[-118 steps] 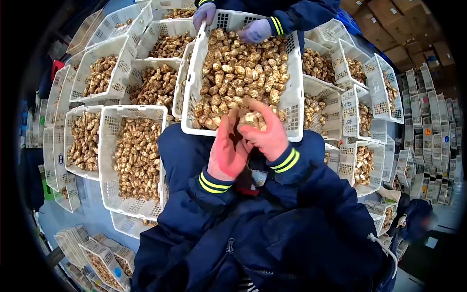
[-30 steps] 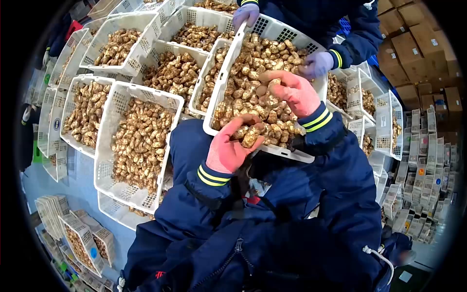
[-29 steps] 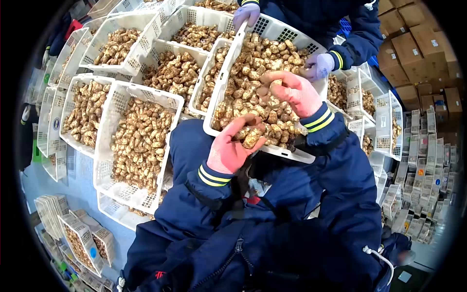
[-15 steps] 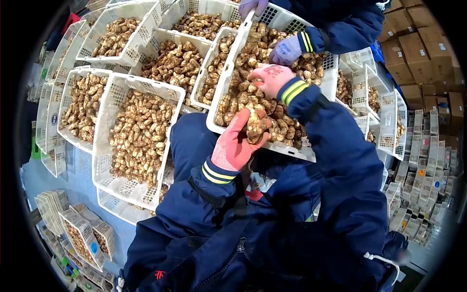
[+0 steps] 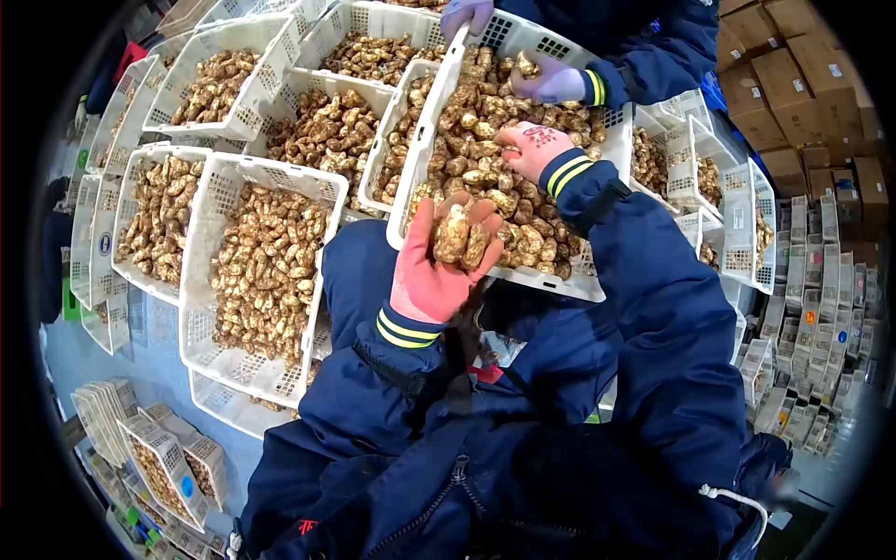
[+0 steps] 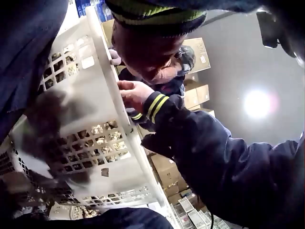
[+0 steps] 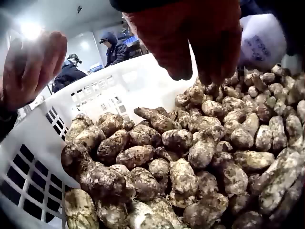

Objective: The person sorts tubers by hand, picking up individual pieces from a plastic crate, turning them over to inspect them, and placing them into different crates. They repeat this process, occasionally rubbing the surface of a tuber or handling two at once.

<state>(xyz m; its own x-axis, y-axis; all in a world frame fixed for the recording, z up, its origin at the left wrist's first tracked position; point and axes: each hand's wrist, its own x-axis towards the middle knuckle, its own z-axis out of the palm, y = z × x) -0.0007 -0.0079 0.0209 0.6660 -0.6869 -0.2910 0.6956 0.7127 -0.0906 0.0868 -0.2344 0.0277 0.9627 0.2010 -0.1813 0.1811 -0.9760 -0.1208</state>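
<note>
In the head view my left hand [image 5: 434, 280], pink-gloved, is palm up with its fingers curled round several brown, knobbly tubers [image 5: 452, 235], above the near left corner of a white slatted crate [image 5: 407, 187]. My right hand [image 5: 537, 149] points down into that crate, over the heaped tubers. The right wrist view shows its fingers hanging down to the heap [image 7: 181, 138], a gap between them; no tuber is visible in them. My left hand [image 7: 31, 69] is raised beyond the crate's side there. Dark at close range in the left wrist view, my left hand [image 6: 147, 52] hides its load.
Across the crate, another person's purple-gloved hand [image 5: 557, 82] holds a tuber and the other [image 5: 467, 15] rests at the rim. More filled crates [image 5: 194, 252] stand left and right. Cardboard boxes [image 5: 784, 79] are stacked at the back right.
My left hand has turned palm up and moved slightly left, with the tubers showing in it. My right hand has moved slightly right since half a second ago. The other person's hand has lifted a tuber.
</note>
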